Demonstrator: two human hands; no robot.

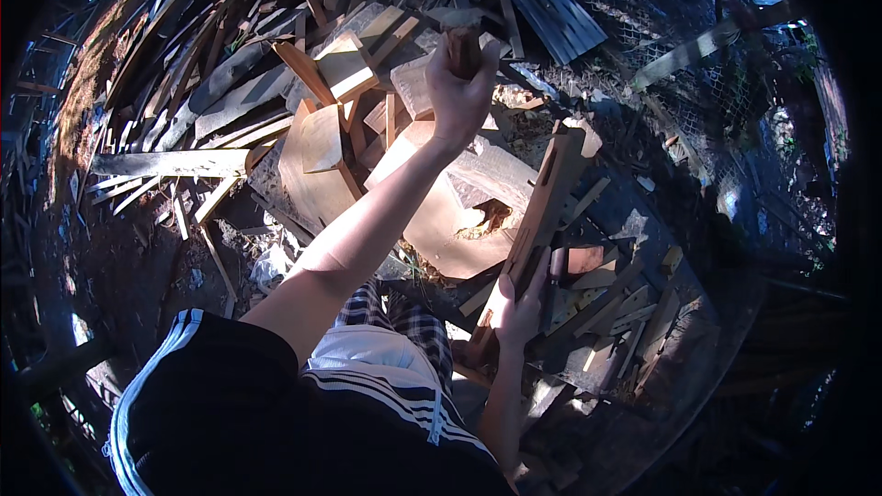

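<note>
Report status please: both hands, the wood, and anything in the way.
Left hand raised, shut on a dark handle. Right hand shut on a long wood strip standing over the stump. Scrap boards piled all around.

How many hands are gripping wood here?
2. The left hand is raised, gripping a wooden handle above the scrap pile. The right hand holds a long plank upright at lower centre. No other hands are visible.

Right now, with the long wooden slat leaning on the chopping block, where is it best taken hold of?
Near its lower end, from the person's side, as the right hand does. The slat leans upward and away against the block, so its top sits farther off. The left hand is raised around a wooden handle.
</note>
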